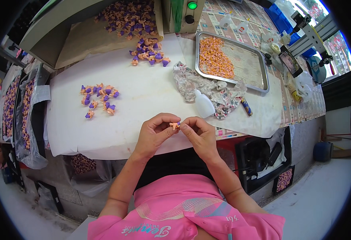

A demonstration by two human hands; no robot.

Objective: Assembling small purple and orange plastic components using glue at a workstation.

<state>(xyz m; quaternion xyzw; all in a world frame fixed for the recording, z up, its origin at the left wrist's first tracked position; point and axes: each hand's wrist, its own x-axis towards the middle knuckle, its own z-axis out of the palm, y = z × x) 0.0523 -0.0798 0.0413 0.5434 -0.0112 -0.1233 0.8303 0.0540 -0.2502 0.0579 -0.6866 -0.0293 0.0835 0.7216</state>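
Just over the front edge of the table, my left hand (pixel 154 133) and my right hand (pixel 200 136) meet at their fingertips. Between them they pinch one small peach-and-purple toy figure (pixel 174 125), partly hidden by the fingers. Similar toy figures (pixel 99 94) lie in a loose group on the white paper (pixel 119 136) to the left. A larger pile of the same figures (pixel 131 18) spreads out of a box-like machine at the back. Beyond my right hand, a white squeeze bottle (pixel 204 104) lies tilted on a crumpled floral cloth (pixel 226 105).
A metal tray (pixel 266 76) with many small orange-and-pink pieces (pixel 214 56) stands at the back right. The machine housing (pixel 43 44) carries a lit green button (pixel 192 5). A dark printed tube (pixel 246 106) lies near the cloth. Bagged trays of figures (pixel 27 112) stand at the left.
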